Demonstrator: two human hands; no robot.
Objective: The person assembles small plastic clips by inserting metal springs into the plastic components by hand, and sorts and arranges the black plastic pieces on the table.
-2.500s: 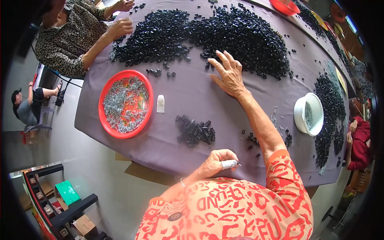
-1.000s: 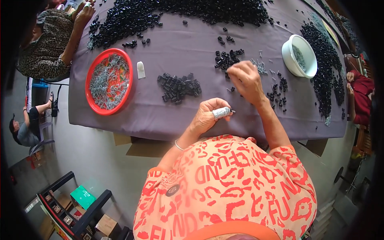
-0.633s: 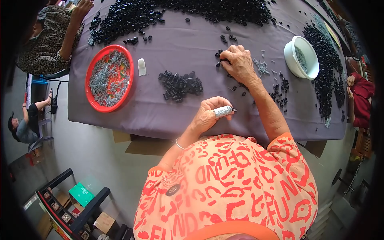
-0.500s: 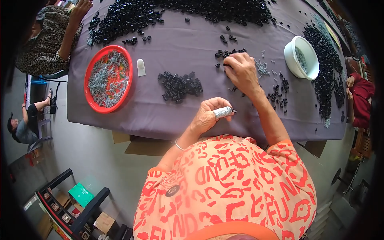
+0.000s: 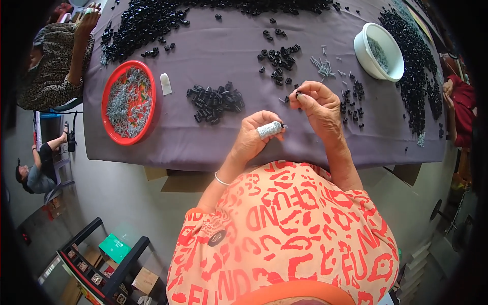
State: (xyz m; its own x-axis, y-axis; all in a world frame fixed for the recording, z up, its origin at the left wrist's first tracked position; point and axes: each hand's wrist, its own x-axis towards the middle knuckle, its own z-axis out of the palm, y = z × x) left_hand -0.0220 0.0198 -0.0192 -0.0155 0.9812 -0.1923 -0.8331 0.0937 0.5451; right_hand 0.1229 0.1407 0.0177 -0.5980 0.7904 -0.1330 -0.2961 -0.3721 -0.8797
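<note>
My left hand (image 5: 250, 136) is closed close to my body, and a silver wrapping (image 5: 269, 130) covers one of its digits. At its fingertips it pinches a small black plastic piece (image 5: 282, 124) with a thin metal end sticking out. To the right, my right hand (image 5: 322, 109) pinches another small black plastic piece (image 5: 298, 94) between thumb and fingers. The two hands are apart, just above the cloth. Beyond the right hand lie loose black plastic pieces (image 5: 279, 58) and a little heap of thin metal pins (image 5: 323, 67).
A red round tray (image 5: 105, 109) of metal pins stands left, beside a white fingertip-shaped piece (image 5: 165, 84). A black heap (image 5: 214, 102) lies mid-table. A white bowl (image 5: 362, 56) stands right. Large black piles (image 5: 147, 23) line the far side. Other people sit left and right.
My right hand has come back from the loose black pieces toward my left hand, now with a black piece in its pinch. The whole view has shifted slightly.
</note>
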